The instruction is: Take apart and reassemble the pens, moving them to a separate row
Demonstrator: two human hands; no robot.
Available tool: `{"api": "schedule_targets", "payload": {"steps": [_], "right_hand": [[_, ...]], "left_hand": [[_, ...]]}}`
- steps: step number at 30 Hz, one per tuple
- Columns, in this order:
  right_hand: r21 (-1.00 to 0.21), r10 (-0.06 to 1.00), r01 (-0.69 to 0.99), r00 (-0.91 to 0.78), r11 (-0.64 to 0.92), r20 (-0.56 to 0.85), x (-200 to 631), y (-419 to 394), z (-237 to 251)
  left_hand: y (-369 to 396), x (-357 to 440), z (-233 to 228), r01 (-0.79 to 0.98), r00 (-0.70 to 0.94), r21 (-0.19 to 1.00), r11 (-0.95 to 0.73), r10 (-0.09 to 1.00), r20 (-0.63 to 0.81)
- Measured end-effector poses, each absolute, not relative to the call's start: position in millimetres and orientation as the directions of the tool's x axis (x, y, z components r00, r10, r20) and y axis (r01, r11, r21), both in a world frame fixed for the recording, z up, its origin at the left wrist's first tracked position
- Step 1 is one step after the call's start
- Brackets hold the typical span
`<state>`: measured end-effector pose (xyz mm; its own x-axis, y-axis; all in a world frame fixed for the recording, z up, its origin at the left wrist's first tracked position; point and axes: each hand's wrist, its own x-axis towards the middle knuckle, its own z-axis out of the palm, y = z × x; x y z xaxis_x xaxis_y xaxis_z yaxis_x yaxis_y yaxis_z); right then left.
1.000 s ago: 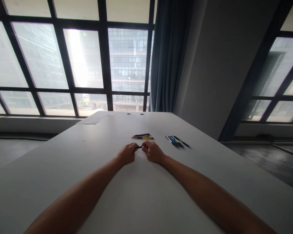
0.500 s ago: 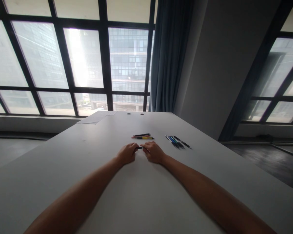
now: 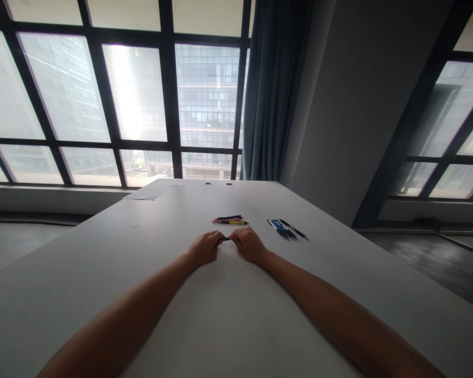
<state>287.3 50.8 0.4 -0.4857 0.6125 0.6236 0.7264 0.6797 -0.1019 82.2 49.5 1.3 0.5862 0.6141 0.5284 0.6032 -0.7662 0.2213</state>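
Between my two hands a dark pen [image 3: 226, 239] lies crosswise, most of it hidden by the fingers. My left hand [image 3: 205, 248] is closed on its left part. My right hand [image 3: 249, 244] pinches its right end with the fingertips. Just beyond the hands is a small group of pens [image 3: 230, 219], one of them yellow and black. To the right of my right hand, several more pens [image 3: 282, 229] with black, blue and green parts lie side by side at a slant.
The white table [image 3: 173, 220] stretches ahead to the windows. Sheets of paper [image 3: 145, 193] lie at its far left corner. Two dark round spots [image 3: 229, 184] mark the far end. A blue-grey curtain [image 3: 270, 105] hangs beyond it.
My right fingers have shifted slightly at the end of the pen and are drawn closer together. My left hand, the pen groups and the table look the same.
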Motion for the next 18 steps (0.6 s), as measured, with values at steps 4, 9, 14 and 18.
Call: {"api": "schedule_targets", "payload": {"steps": [4,9,14,18], "right_hand": [[-0.167,0.644,0.743,-0.419,0.649,0.64,286.7,52.6,-1.1],[-0.188,0.66,0.731,-0.435,0.656,0.613,285.6,49.1,2.2],[-0.212,0.638,0.676,-0.476,0.706,0.606,286.2,44.6,5.1],[-0.152,0.618,0.682,-0.516,0.715,0.593,288.9,47.2,2.9]], "left_hand": [[48.9,81.7,0.6,0.62,0.568,0.227,-0.751,0.629,0.53],[50.2,82.7,-0.8,0.621,0.569,0.214,-0.754,0.621,0.539],[50.4,83.5,-0.7,0.621,0.555,0.233,-0.749,0.629,0.545],[49.0,83.5,1.3,0.611,0.563,0.236,-0.756,0.625,0.541]]}}
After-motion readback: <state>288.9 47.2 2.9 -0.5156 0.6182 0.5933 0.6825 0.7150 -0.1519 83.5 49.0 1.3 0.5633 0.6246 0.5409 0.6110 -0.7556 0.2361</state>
